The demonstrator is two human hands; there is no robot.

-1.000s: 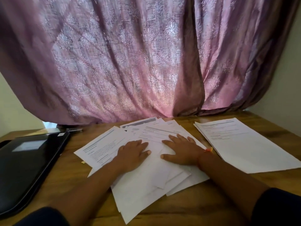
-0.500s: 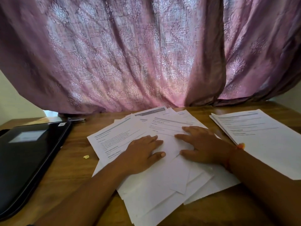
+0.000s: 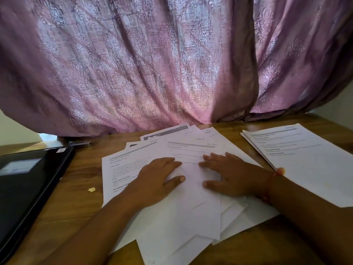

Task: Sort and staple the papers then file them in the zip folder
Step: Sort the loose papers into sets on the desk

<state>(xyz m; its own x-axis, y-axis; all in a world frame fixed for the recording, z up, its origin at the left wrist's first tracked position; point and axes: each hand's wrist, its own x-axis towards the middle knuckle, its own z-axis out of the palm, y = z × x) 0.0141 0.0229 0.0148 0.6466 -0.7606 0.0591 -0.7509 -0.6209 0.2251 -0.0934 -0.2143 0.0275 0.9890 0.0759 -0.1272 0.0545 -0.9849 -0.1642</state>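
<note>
Both hands lie flat, palms down and fingers spread, on a loose fan of printed papers (image 3: 183,217) in the middle of the wooden table (image 3: 80,188); the left hand (image 3: 158,180) and right hand (image 3: 233,176) press side by side without gripping any sheet. A neater stack of papers (image 3: 305,161) sits apart to the right. The black zip folder (image 3: 28,180) lies closed at the left edge, with a stapler (image 3: 80,144) just behind it near the pink curtain (image 3: 152,64).

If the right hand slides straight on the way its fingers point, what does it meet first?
The right hand points left; it would likely meet the left hand first, across a narrow strip of the loose papers.
</note>
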